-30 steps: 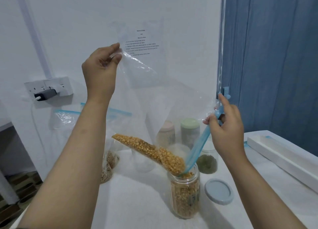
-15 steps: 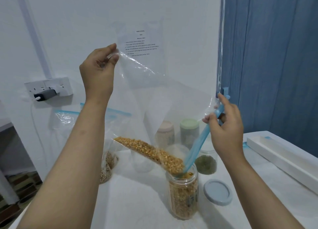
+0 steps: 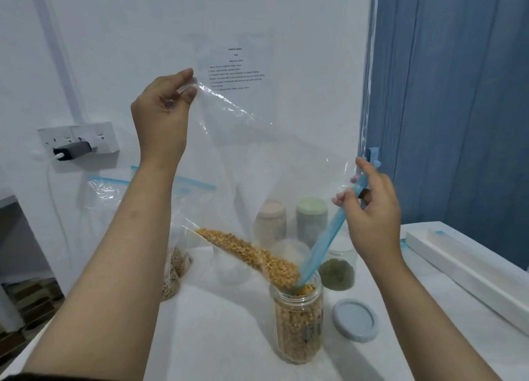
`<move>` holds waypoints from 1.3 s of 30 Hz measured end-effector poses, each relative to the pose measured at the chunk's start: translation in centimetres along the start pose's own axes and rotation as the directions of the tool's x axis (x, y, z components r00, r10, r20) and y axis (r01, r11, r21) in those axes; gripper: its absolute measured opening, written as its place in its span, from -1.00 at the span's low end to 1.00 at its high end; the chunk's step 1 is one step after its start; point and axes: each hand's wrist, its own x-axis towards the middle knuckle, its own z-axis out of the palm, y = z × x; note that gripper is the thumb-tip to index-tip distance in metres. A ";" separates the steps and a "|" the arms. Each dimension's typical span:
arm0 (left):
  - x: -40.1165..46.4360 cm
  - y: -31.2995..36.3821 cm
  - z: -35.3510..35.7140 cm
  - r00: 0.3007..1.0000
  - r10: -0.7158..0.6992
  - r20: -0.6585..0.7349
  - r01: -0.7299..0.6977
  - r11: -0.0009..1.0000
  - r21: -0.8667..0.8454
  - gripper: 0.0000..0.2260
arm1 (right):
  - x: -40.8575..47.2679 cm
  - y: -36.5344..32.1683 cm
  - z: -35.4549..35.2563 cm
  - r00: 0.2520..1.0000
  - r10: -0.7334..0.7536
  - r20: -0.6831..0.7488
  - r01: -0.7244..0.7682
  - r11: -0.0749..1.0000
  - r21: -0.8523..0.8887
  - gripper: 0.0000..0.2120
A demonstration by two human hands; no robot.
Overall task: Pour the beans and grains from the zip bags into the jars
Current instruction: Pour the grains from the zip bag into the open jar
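Observation:
A clear zip bag [image 3: 257, 157] with a blue zip strip hangs tilted over an open glass jar [image 3: 297, 323]. My left hand [image 3: 163, 109] pinches the bag's bottom corner high up. My right hand [image 3: 372, 212] grips the blue zip edge lower down. Yellow corn kernels [image 3: 252, 254] lie along the bag's lower fold and run into the jar's mouth. The jar is mostly full of kernels.
The jar's grey lid [image 3: 355, 320] lies to its right. Behind stand a jar of green beans [image 3: 337, 269], two lidded jars [image 3: 310, 220] and an empty jar. Another zip bag with grains [image 3: 174, 272] leans at the left. A white box [image 3: 469, 269] lies on the right.
The kernels in the bag have slid lower toward the jar and the jar holds a little more. Both hands keep nearly the same hold.

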 end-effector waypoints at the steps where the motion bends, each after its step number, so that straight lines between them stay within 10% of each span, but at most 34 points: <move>1: 0.0 0.0 0.0 1.000 -0.001 -0.001 0.001 1.000 -0.002 -0.78 | 0.0 0.0 0.0 1.000 -0.001 0.005 0.001 1.000 0.002 -0.54; 39: -0.2 0.5 -0.5 1.000 -0.005 -0.003 0.004 1.000 -0.012 -0.81 | -0.8 -0.8 -0.3 0.999 0.017 -0.040 -0.011 0.990 0.144 -0.57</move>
